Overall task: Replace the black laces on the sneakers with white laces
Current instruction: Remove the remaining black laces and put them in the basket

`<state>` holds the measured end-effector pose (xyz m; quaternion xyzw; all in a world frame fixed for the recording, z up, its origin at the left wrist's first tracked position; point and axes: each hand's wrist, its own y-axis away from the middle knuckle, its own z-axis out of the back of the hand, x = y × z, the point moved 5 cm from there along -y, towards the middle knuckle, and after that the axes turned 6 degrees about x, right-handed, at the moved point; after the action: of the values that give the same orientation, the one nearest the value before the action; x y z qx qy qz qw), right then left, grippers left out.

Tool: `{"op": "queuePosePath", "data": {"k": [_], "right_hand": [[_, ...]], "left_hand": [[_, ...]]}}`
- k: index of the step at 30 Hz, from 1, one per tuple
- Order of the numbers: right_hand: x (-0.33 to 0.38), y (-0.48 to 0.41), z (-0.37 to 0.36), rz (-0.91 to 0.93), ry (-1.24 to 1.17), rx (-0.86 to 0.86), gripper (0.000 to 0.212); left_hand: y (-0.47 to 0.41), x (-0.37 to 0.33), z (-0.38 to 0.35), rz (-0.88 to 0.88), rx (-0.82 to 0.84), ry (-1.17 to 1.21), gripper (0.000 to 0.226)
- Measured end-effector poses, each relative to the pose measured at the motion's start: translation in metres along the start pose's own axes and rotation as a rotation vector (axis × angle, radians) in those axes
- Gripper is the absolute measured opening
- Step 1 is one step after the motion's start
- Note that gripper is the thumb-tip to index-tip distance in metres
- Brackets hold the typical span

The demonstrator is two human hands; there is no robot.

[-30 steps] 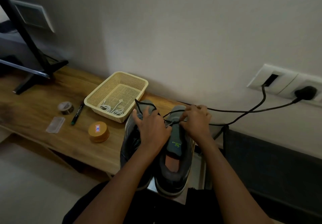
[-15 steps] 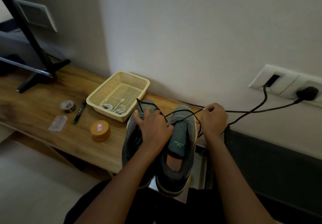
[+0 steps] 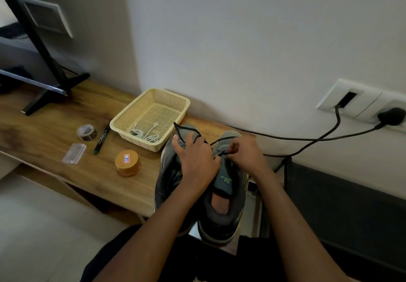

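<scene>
A long wooden shelf (image 3: 44, 141) runs along the wall and carries a pair of grey sneakers (image 3: 219, 222), which stand side by side at its near end with their toes to the wall and their heels over the person's lap. Behind them to the left sits a cream mesh basket (image 3: 167, 98) with the white laces (image 3: 142, 133) coiled inside, untouched and well apart from the shoes. The left hand (image 3: 197, 161) lies across both uppers with its fingers spread and lightly bent, pressing down to steady the pair and gripping nothing. The right hand (image 3: 248, 156) has its fingertips together, pinching the black lace (image 3: 186, 128) at the eyelets just above the green-marked tongue (image 3: 226, 178). One slack loop of that lace trails over the toe of the other shoe. Unlacing looks only partly done. A hard tug could snag the lace in an eyelet, or drag the shoe off the shelf edge if the steadying hand lifts. The loose loop could also catch under the left fingers or tangle with the power cables (image 3: 307, 138) running just behind. An orange tin (image 3: 127, 162), a marker (image 3: 101, 140), a tape roll (image 3: 86, 132) and a clear plastic case (image 3: 74, 153) lie further left.
</scene>
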<state>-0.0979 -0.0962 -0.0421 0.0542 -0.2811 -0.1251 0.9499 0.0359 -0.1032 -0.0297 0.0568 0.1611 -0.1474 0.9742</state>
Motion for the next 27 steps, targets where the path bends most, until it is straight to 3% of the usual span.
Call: {"op": "queuePosePath", "data": {"k": [3, 9, 14, 21, 24, 27], "right_hand": [[0.007, 0.002, 0.000, 0.060, 0.120, -0.028, 0.011], [0.003, 0.000, 0.001, 0.063, 0.085, 0.044, 0.028], [-0.009, 0.001, 0.010, 0.035, -0.102, 0.046, 0.029], [-0.012, 0.003, 0.025, 0.010, -0.297, -0.090, 0.026], [0.000, 0.012, 0.032, 0.053, -0.357, -0.072, 0.020], [0.017, 0.027, 0.040, 0.119, -0.422, -0.087, 0.014]], "left_hand": [[0.000, 0.001, 0.001, 0.008, -0.004, -0.001, 0.029], [0.001, -0.001, -0.001, 0.008, 0.005, -0.004, 0.029], [-0.001, 0.001, -0.002, 0.018, 0.006, -0.008, 0.028], [0.000, -0.002, 0.000, 0.001, -0.043, 0.000, 0.030], [0.001, -0.012, 0.005, -0.138, -0.086, 0.152, 0.047], [0.011, -0.028, 0.017, -0.349, -0.182, 0.209, 0.036]]}}
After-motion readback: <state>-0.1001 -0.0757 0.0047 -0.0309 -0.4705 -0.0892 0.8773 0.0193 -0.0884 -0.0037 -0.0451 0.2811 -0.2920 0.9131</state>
